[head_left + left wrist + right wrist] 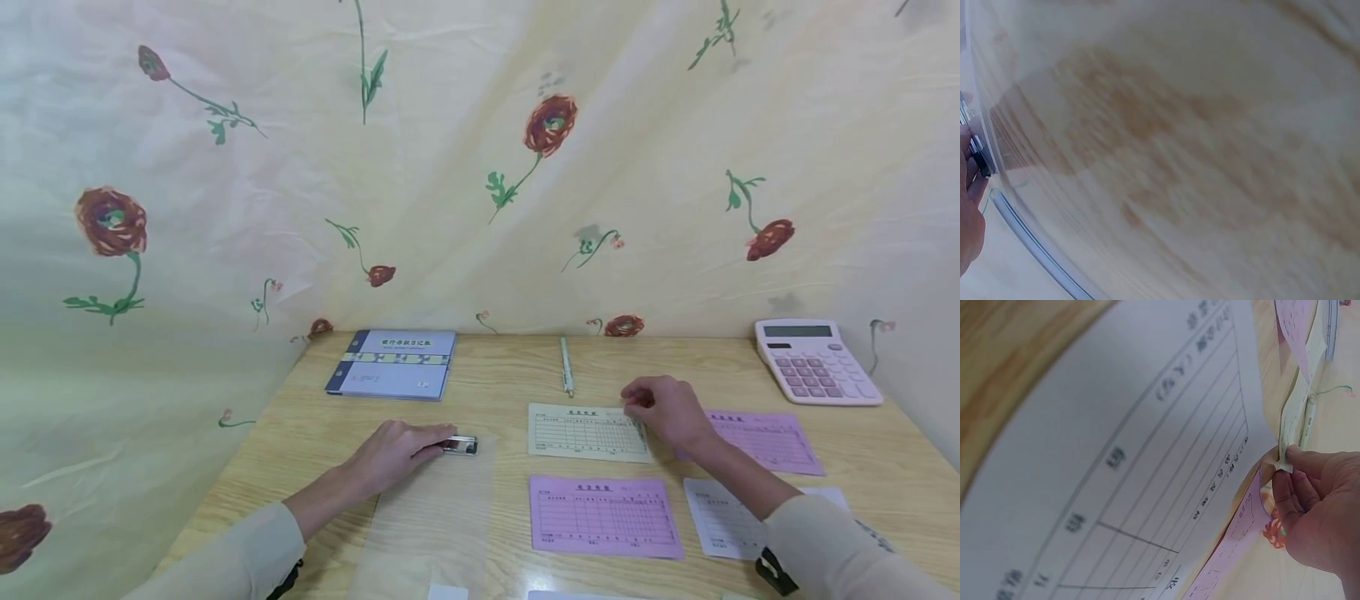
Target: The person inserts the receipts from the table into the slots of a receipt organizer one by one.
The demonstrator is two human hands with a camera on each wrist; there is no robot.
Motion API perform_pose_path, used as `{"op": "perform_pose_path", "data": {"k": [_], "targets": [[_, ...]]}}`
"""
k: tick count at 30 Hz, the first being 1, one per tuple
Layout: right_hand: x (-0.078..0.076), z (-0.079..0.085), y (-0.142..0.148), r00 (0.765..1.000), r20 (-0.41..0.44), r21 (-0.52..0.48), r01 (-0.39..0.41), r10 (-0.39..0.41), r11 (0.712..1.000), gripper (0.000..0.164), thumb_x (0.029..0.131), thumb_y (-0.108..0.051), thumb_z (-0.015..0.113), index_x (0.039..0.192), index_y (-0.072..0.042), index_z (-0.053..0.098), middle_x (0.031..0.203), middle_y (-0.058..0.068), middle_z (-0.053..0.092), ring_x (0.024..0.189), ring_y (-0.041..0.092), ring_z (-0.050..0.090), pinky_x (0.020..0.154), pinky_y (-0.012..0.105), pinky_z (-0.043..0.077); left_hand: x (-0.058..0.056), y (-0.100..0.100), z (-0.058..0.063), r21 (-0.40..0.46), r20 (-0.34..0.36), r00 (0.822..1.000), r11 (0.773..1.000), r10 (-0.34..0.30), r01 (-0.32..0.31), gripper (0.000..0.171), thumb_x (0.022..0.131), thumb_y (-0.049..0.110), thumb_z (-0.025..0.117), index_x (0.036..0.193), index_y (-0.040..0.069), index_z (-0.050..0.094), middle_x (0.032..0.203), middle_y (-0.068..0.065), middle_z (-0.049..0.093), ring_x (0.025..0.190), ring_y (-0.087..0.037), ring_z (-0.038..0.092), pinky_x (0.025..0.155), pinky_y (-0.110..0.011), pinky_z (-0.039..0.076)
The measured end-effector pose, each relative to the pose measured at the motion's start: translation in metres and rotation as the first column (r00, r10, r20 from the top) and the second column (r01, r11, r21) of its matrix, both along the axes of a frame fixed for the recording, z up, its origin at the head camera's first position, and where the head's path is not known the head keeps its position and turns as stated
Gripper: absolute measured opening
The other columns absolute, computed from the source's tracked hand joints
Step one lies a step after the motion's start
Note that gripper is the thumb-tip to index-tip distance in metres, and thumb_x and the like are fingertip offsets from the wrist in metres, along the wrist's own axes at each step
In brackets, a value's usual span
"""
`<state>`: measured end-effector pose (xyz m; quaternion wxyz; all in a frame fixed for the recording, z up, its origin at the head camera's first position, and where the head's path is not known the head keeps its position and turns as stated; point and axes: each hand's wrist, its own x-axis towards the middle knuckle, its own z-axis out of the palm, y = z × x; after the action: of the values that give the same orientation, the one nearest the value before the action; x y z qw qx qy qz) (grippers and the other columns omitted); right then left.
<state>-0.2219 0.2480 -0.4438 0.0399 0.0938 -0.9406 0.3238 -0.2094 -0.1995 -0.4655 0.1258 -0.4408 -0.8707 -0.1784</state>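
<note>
My left hand point(396, 452) grips the metal clip point(461, 445) at the top of a clear clipboard point(431, 525), which lies on the table. In the left wrist view the clear board fills most of the frame, with the left hand point(971, 206) at its edge. Over on the right, my right hand point(667, 412) pinches the upper right corner of a pale green printed slip point(585, 435). The right wrist view shows that corner of the green slip point(1294, 409) between thumb and fingers, slightly raised.
Purple slips point(606, 517) point(765, 442) and a white slip point(720, 525) lie around the right arm. A pen point(566, 367) is behind the green slip. A blue booklet point(393, 364) lies back left, a calculator point(817, 364) back right. More papers show along the bottom edge.
</note>
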Motion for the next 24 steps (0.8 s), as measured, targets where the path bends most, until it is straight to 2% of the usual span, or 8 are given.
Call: {"op": "perform_pose_path", "data": {"k": [4,9,12,18,24], "targets": [[0.0,0.001,0.001,1.0,-0.003,0.0,0.004,-0.004,1.0,0.014,0.094,0.003,0.077,0.108,0.002,0.078,0.095,0.009,0.076,0.086,0.022,0.068,0.077,0.04,0.059,0.0,0.0,-0.001,0.002,-0.02,1.0,1.0,-0.008,0.008,0.036,0.094,0.006,0.08,0.13,0.005,0.076,0.123,-0.01,0.076,0.105,-0.024,0.076,0.079,-0.03,0.063],[-0.001,0.005,0.005,1.0,-0.007,-0.009,0.012,-0.012,1.0,0.012,0.096,0.001,0.075,0.107,-0.001,0.079,0.101,0.011,0.078,0.09,0.024,0.069,0.079,0.042,0.059,0.0,-0.001,0.0,-0.005,0.008,1.0,1.0,0.001,-0.001,0.035,0.096,0.008,0.079,0.13,0.007,0.076,0.126,-0.008,0.074,0.108,-0.023,0.074,0.082,-0.029,0.062],[-0.002,0.008,0.006,1.0,-0.019,-0.004,0.008,-0.008,1.0,0.011,0.096,0.0,0.076,0.106,-0.002,0.08,0.101,0.011,0.078,0.09,0.024,0.07,0.077,0.038,0.059,-0.001,-0.002,0.002,-0.015,0.026,1.0,1.0,0.001,0.0,0.033,0.097,0.01,0.078,0.13,0.009,0.076,0.127,-0.006,0.073,0.11,-0.021,0.073,0.085,-0.029,0.061],[-0.004,0.018,0.006,0.995,-0.076,-0.001,-0.063,0.062,0.998,0.009,0.091,0.0,0.081,0.1,-0.004,0.082,0.096,0.008,0.079,0.083,0.02,0.071,0.069,0.027,0.057,-0.001,-0.002,0.005,-0.03,0.043,0.999,0.999,-0.011,0.013,0.033,0.099,0.012,0.077,0.131,0.01,0.076,0.129,-0.005,0.072,0.112,-0.02,0.072,0.087,-0.03,0.061],[-0.005,0.028,0.0,0.984,-0.114,0.0,-0.139,0.139,0.99,0.01,0.09,0.001,0.082,0.099,-0.003,0.083,0.092,0.005,0.079,0.082,0.018,0.072,0.069,0.026,0.058,-0.001,-0.001,0.006,-0.039,0.056,0.998,0.999,-0.012,0.014,0.033,0.099,0.011,0.076,0.132,0.01,0.076,0.131,-0.005,0.072,0.114,-0.02,0.072,0.089,-0.031,0.061]]}}
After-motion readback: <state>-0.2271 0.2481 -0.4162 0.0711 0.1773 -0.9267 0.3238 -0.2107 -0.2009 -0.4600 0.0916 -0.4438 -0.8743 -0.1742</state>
